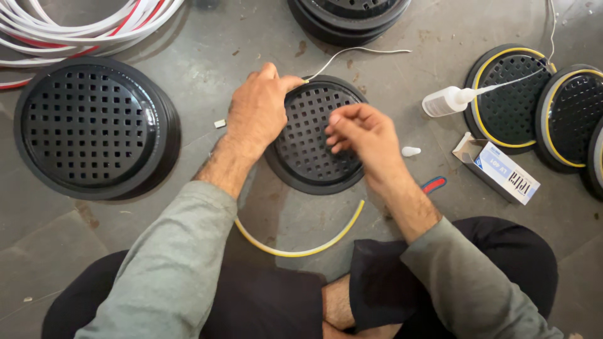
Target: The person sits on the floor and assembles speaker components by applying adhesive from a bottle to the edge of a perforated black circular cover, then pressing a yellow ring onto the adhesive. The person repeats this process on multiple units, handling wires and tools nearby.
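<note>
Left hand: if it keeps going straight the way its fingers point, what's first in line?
The left hand points up and right along the round black grille's top rim. Straight on, it likely meets the thin white cord first, then the black stack; depth is unclear.

A: Where is there open floor to move a hand through?

B: Between the big stack of black grilles (94, 129) on the left and the round black grille (314, 135) in the middle, a bare strip of grey floor (207, 81) runs upward; only a small white scrap (220, 123) lies in it.

A: And to the right?

B: Tighter. A white glue bottle (443, 102), its cap (410, 151), a small carton (499, 168) and yellow-rimmed grilles (509, 97) crowd that side. Near the knees, a curved yellow strip (301, 251) crosses the floor.
</note>
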